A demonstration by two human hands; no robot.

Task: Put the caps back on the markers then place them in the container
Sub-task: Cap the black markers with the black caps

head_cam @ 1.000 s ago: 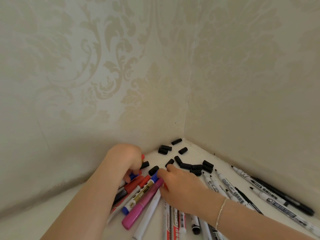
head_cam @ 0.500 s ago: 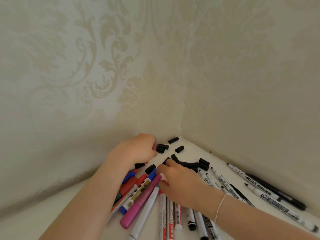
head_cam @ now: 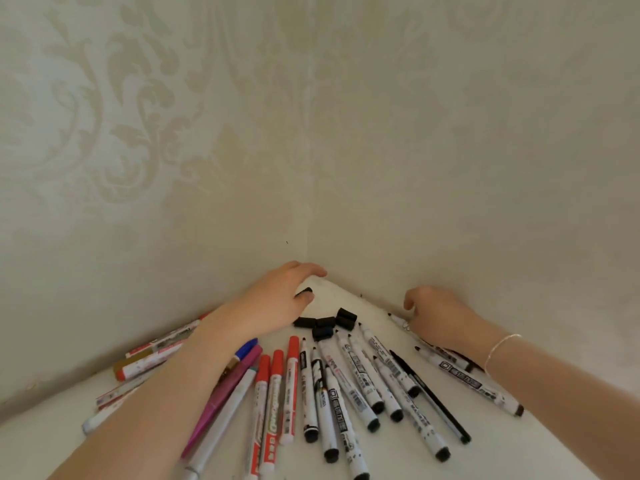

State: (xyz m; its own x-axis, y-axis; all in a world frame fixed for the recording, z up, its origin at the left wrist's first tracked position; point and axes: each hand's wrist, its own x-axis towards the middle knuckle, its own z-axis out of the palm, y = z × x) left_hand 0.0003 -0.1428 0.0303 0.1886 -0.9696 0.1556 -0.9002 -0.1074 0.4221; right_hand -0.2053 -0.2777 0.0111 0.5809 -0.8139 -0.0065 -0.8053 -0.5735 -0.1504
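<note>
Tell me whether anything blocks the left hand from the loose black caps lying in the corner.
Nothing visible does. The left hand already reaches into the corner with one black cap at its fingertips, and the cluster of loose black caps lies on open tabletop just beside it. No container is in view.

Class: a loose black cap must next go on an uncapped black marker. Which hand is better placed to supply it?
Left. The left hand already pinches a black cap; the right hand holds none.

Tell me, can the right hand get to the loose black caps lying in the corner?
Probably yes. The right hand lies by the wall just right of the loose black caps, with bare tabletop between. The left hand sits on their far side, not in the way.
</note>
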